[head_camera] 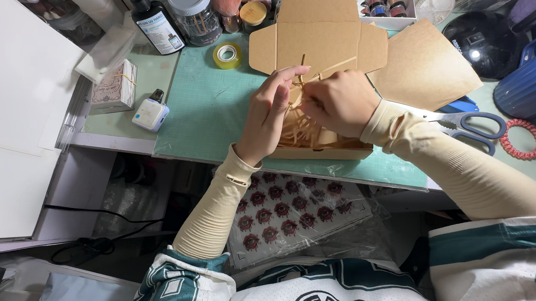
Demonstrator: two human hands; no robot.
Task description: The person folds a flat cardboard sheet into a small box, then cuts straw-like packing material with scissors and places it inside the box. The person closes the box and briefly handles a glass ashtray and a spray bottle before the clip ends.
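Kraft-brown cardboard box (320, 51) lay open on green cutting mat (206, 108), lid flaps spread flat away from the body, base nearest the desk edge. Filled with tan paper shred (302, 131), strands piled loose and partly hidden by both hands.

Left hand (268, 114) stood over the box's left side, wrist bent, palm turned toward the right hand, fingers long and slightly curled, tips touching shred strands near the box middle. Not fully closed; looked like a light pinch, exact grip hard to tell. Right hand (341, 102) reached in over the box's right side, knuckles up, fingers curled shut in a loose fist around shred strands. Both forearms in beige ribbed sleeves, left rising from below the box, right slanting in from lower right.

Just right of the box: loose cardboard sheet (426, 67), scissors (470, 127) with blue-grey handles, red coiled ring (522, 139) beyond those. Left of the box: tape roll (227, 55) near the lid flap, small white device (150, 114) and small wrapped packet (114, 86) farther left. Behind the box: clear jar with grey lid (193, 9) and dark bottle (153, 18) among crowded small pots. Below the box, under the desk edge: clear plastic bag of dark red flower-shaped pieces (291, 215).
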